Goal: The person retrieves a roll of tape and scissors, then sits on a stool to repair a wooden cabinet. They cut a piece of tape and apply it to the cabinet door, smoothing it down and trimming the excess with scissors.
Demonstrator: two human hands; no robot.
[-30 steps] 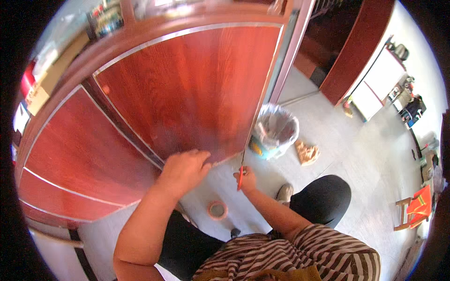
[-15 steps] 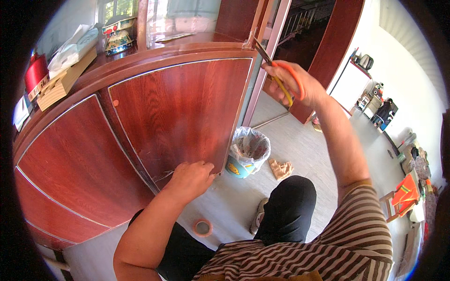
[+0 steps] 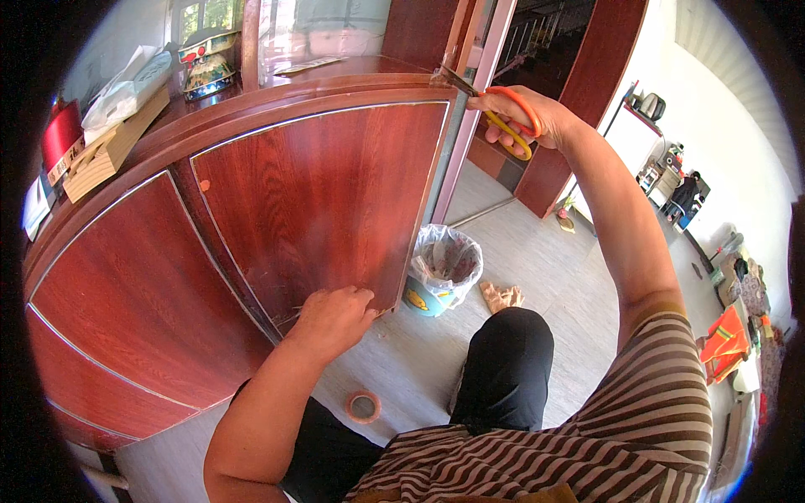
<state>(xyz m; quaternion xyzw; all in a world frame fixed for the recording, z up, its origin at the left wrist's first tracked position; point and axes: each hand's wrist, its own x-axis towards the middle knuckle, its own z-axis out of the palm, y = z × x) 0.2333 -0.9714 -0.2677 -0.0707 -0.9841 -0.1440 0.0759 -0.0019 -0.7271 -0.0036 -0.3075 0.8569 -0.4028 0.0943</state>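
Observation:
My right hand [image 3: 545, 119] is closed around scissors [image 3: 533, 119] with orange and yellow handles. The blade tips reach the top right corner of the reddish-brown wooden cabinet [image 3: 327, 184], where a bit of clear material shows at the edge. My left hand [image 3: 331, 323] is low at the cabinet's bottom edge, its fingers bent and drawn together against the wood. What those fingers grip, if anything, is hidden. Fine pale scuffs or strands show on the panel beside the left wrist.
A lined waste bin [image 3: 443, 268] stands right of the cabinet, near a crumpled tan cloth [image 3: 501, 296]. A tape roll [image 3: 363, 407] lies on the floor between my legs. On the cabinet top sit a wooden box [image 3: 117, 151], a red spool [image 3: 60, 138] and stacked patterned bowls [image 3: 208, 67].
My right hand has risen slightly, and the scissors have tilted flatter, with their tips now at the cabinet's top corner. The left hand stays at the bottom edge, barely shifted.

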